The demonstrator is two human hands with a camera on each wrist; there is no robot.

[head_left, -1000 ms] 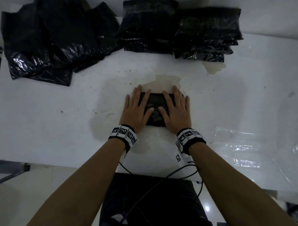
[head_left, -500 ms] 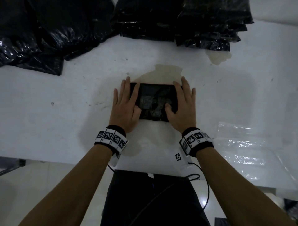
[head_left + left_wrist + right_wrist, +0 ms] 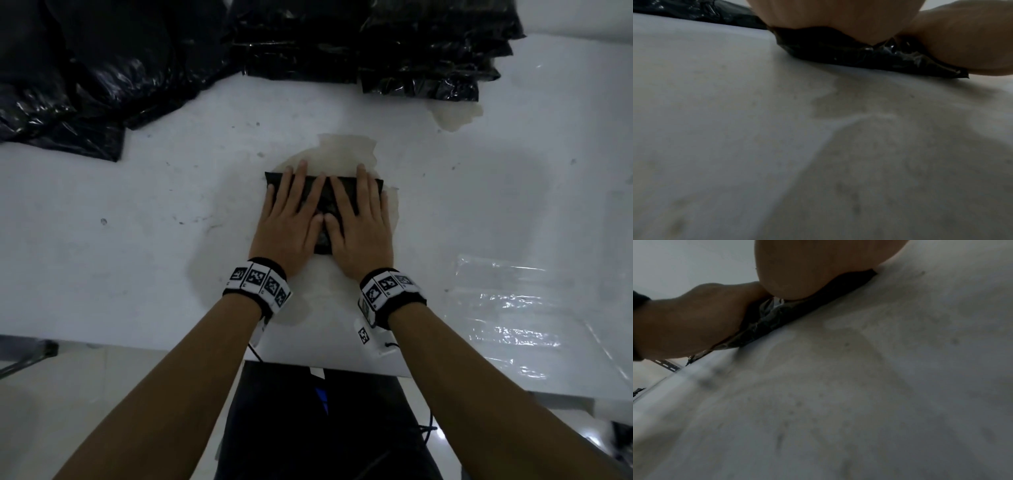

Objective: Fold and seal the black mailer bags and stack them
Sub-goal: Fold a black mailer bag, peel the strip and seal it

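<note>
Quick count of the table (image 3: 102,274): one folded black mailer bag (image 3: 323,205) in the middle, under two hands – left hand (image 3: 291,219) and right hand (image 3: 359,226), flat on it side by side. Two neat stacks of folded bags at the far edge: one centre stack (image 3: 294,44), one right stack (image 3: 435,51). Number of bags per stack impossible to tell, layers too dark. One loose heap of unfolded black bags (image 3: 78,78) at far left – no counting those either. Two marker wristbands, one per wrist. One sheet of clear plastic (image 3: 507,308) on the right. Two brownish stains on the tabletop.
</note>
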